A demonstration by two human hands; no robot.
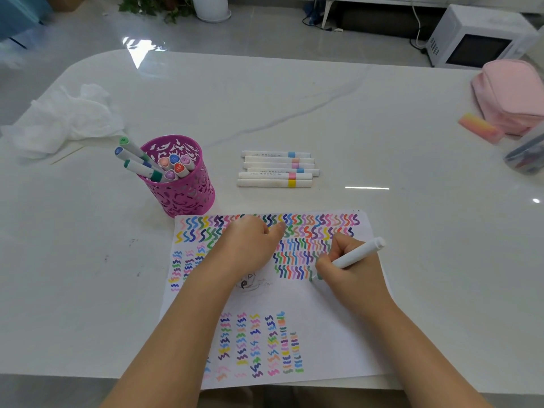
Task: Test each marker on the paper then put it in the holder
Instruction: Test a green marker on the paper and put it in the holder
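On the head camera I am seeing the right hand (350, 273) pinching a smooth white marker (357, 254), its green tip touching the squiggle-covered paper (323, 316), while the left hand (247, 245) is resting on the sheet, fingers loosely curled, holding nothing. Behind, a perforated magenta holder (184, 197) is standing with capped markers (174, 167) inside, and six white markers (275, 175) are lying side by side, print too small to read.

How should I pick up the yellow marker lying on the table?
Pinch the yellow marker at the middle of its barrel, coming from above and the near side. It lies flat, nearest you in the row, so that side is free; its far side is against the pink marker.
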